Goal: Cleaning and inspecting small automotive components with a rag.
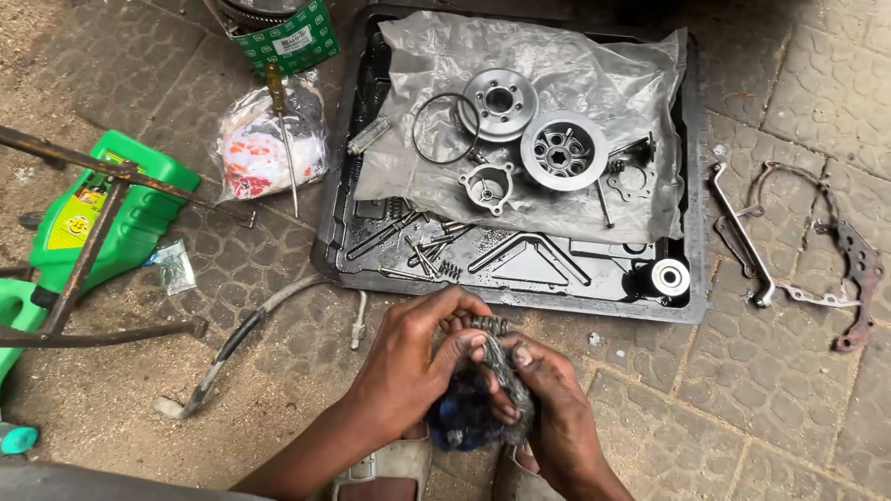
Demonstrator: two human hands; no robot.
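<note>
Fingers [483,345] of both hands are pinching 1 greasy chain [501,362] we are holding upright against a blue rag [464,417].

Blocking straight ahead: black tray [698,278]. Leaving open paving to the right, before the metal gasket [858,264]; crowding the left, hose [243,332] and green jug [130,218].

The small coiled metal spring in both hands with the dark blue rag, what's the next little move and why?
Probably turn the small coiled metal spring a little within the dark blue rag and rub again: left hand and right hand both pinch it, and everything looks greasy, fingers included.
</note>
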